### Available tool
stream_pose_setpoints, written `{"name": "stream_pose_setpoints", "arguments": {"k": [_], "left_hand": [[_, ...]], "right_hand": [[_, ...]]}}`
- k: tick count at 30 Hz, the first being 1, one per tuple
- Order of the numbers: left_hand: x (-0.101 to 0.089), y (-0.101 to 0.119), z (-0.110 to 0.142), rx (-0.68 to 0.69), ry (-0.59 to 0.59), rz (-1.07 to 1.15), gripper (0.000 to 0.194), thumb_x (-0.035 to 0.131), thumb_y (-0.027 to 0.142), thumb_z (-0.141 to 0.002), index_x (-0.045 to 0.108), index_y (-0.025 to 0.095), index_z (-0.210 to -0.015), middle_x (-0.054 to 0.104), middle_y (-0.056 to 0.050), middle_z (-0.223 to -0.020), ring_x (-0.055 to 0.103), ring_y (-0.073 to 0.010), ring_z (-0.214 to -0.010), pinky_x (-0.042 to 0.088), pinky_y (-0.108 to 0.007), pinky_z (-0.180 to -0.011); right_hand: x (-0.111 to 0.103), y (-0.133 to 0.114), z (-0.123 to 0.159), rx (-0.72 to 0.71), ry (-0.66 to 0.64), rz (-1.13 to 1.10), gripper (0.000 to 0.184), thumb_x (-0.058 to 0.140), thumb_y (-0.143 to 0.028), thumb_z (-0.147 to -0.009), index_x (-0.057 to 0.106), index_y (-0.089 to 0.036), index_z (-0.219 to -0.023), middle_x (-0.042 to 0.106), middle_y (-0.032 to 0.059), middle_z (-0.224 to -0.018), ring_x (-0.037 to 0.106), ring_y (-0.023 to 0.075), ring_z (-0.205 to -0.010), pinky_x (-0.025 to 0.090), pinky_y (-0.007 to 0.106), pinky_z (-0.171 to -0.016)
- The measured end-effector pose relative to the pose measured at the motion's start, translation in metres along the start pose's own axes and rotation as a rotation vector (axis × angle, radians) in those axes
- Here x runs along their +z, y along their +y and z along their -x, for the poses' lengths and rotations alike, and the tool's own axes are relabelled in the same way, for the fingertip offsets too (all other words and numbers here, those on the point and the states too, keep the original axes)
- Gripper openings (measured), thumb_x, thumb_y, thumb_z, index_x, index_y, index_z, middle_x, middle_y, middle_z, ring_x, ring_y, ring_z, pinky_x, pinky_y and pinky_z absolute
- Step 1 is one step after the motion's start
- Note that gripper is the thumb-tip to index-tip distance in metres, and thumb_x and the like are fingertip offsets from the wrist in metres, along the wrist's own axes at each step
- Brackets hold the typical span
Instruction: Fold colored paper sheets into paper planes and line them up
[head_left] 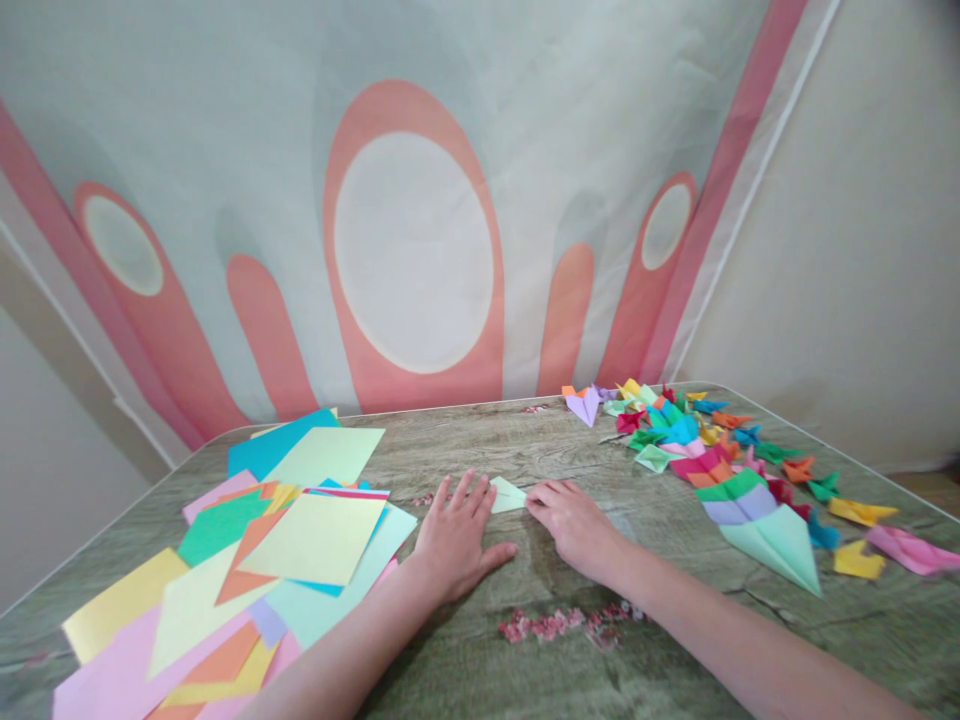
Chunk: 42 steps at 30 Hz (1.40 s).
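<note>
A small folded piece of pale green paper [508, 495] lies on the wooden-look table between my hands. My left hand [459, 535] rests flat with its fingers spread, the fingertips at the paper's left edge. At the opposite corner my right hand [571, 525] has its fingers closed in a pinch on the paper. Part of the paper is hidden under the fingers of both hands.
Loose sheets of coloured paper [315, 537] lie in a heap on the left. Folded paper planes [776, 540] and many small folded paper figures [859, 512] cover the right side. A printed cloth [412, 390] hangs behind the table [465, 445].
</note>
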<state>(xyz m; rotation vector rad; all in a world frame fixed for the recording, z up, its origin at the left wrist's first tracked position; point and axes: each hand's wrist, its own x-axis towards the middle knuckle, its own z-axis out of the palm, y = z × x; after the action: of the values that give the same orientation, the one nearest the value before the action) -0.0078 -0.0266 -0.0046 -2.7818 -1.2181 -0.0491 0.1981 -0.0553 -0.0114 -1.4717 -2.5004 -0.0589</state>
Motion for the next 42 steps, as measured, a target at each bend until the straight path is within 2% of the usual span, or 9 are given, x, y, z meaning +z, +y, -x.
{"name": "stream_pose_setpoints", "arguments": {"k": [9, 12, 16, 21, 25, 30, 33, 38, 42], "left_hand": [[-0.015, 0.013, 0.0, -0.051, 0.099, -0.046, 0.075, 0.031, 0.062, -0.085, 0.031, 0.008, -0.137, 0.024, -0.015, -0.146, 0.014, -0.0324, -0.135, 0.018, -0.051, -0.106], [-0.031, 0.047, 0.003, 0.224, 0.22, -0.047, 0.063, 0.044, 0.05, -0.086, 0.031, 0.018, -0.137, 0.032, -0.009, -0.143, 0.021, -0.0279, -0.133, 0.021, -0.045, -0.107], [-0.041, 0.105, -0.004, 0.861, 0.378, -0.099, 0.035, 0.034, 0.024, -0.093, 0.048, 0.025, -0.125, 0.045, 0.001, -0.133, 0.035, -0.0174, -0.123, 0.029, -0.032, -0.103], [-0.034, 0.131, -0.037, 1.153, 0.494, -0.119, 0.03, 0.036, 0.022, -0.092, 0.057, 0.036, -0.109, 0.052, 0.007, -0.124, 0.046, -0.015, -0.107, 0.04, -0.027, -0.083], [-0.028, 0.108, -0.053, 1.15, 0.462, -0.095, 0.024, 0.043, 0.024, -0.09, 0.059, 0.037, -0.101, 0.058, 0.004, -0.111, 0.049, -0.0145, -0.094, 0.037, -0.028, -0.075], [-0.017, 0.075, -0.049, 1.05, 0.38, -0.096, 0.017, 0.045, 0.026, -0.089, 0.062, 0.023, -0.087, 0.061, -0.003, -0.091, 0.05, -0.0136, -0.084, 0.034, -0.027, -0.078], [-0.013, 0.073, -0.042, 1.011, 0.409, -0.108, 0.021, 0.042, 0.02, -0.09, 0.062, 0.023, -0.093, 0.061, -0.002, -0.098, 0.049, -0.0136, -0.089, 0.033, -0.028, -0.083], [-0.012, 0.087, -0.039, 1.068, 0.457, -0.051, 0.031, 0.043, 0.024, -0.09, 0.053, 0.039, -0.114, 0.058, 0.004, -0.11, 0.048, -0.0143, -0.102, 0.034, -0.03, -0.085], [-0.012, 0.076, -0.042, 0.956, 0.463, -0.046, 0.02, 0.045, 0.024, -0.089, 0.061, 0.027, -0.1, 0.06, -0.001, -0.11, 0.048, -0.017, -0.104, 0.034, -0.033, -0.09]], "right_hand": [[0.007, 0.001, -0.003, 0.0, 0.02, 0.001, 0.023, 0.044, -0.012, -0.087, 0.063, -0.013, -0.099, 0.059, 0.0097, -0.097, 0.049, 0.021, -0.096, 0.037, 0.034, -0.084], [0.012, 0.003, -0.007, 0.053, 0.068, -0.064, 0.019, 0.046, -0.014, -0.086, 0.064, -0.014, -0.089, 0.06, 0.0083, -0.092, 0.05, 0.02, -0.091, 0.037, 0.032, -0.084], [0.02, 0.009, -0.009, 0.047, 0.098, -0.089, 0.023, 0.044, -0.011, -0.086, 0.066, -0.017, -0.083, 0.062, 0.0058, -0.089, 0.051, 0.0177, -0.087, 0.038, 0.029, -0.08], [0.022, 0.017, -0.007, 0.019, 0.157, -0.193, 0.023, 0.044, -0.013, -0.085, 0.066, -0.018, -0.081, 0.063, 0.0042, -0.088, 0.053, 0.017, -0.085, 0.039, 0.028, -0.077], [0.019, 0.017, -0.009, 0.061, 0.146, -0.263, 0.02, 0.046, -0.013, -0.084, 0.065, -0.019, -0.082, 0.063, 0.0041, -0.085, 0.055, 0.0176, -0.084, 0.041, 0.028, -0.076], [0.018, 0.015, -0.013, 0.166, 0.143, -0.306, 0.017, 0.048, -0.011, -0.081, 0.061, -0.021, -0.076, 0.062, 0.0019, -0.077, 0.057, 0.0156, -0.075, 0.044, 0.026, -0.068], [0.021, 0.014, -0.013, 0.163, 0.149, -0.295, 0.018, 0.047, -0.009, -0.08, 0.06, -0.02, -0.075, 0.062, 0.0018, -0.078, 0.057, 0.0147, -0.076, 0.044, 0.025, -0.07], [0.023, 0.013, -0.01, 0.075, 0.152, -0.219, 0.018, 0.051, -0.007, -0.075, 0.061, -0.02, -0.07, 0.063, 0.0046, -0.086, 0.055, 0.0193, -0.086, 0.043, 0.032, -0.078], [0.019, 0.018, -0.009, 0.031, 0.168, -0.221, 0.016, 0.056, -0.01, -0.076, 0.062, -0.023, -0.072, 0.063, 0.0032, -0.085, 0.057, 0.019, -0.083, 0.043, 0.031, -0.075]]}}
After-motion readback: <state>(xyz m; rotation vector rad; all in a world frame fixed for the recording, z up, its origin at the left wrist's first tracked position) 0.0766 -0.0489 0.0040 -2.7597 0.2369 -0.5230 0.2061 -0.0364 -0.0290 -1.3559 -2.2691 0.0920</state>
